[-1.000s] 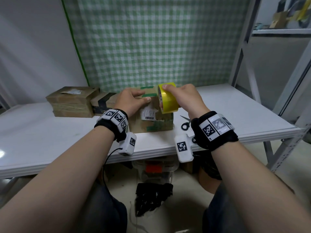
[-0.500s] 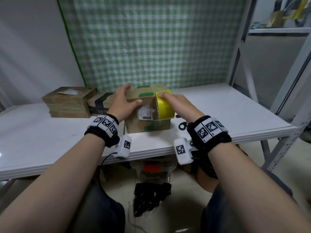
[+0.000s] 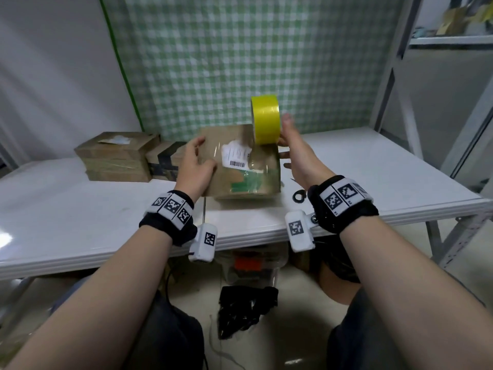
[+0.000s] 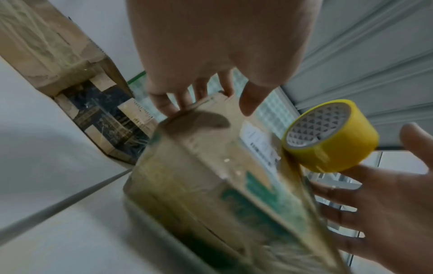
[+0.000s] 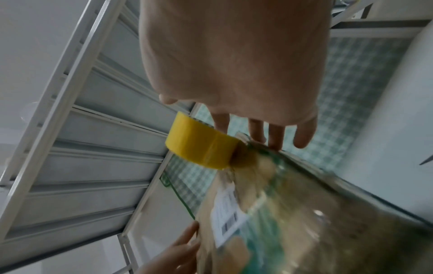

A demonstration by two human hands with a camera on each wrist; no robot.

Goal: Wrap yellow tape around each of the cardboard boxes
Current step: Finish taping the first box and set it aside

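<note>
Head view: two boxes (image 3: 117, 156) left of held box (image 3: 240, 166), scissors (image 3: 298, 196) right

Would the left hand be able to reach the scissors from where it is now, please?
Probably not directly. The left hand holds the tilted box, and that box and the right hand stand between it and the scissors, which lie right of the box, mostly hidden.
</note>
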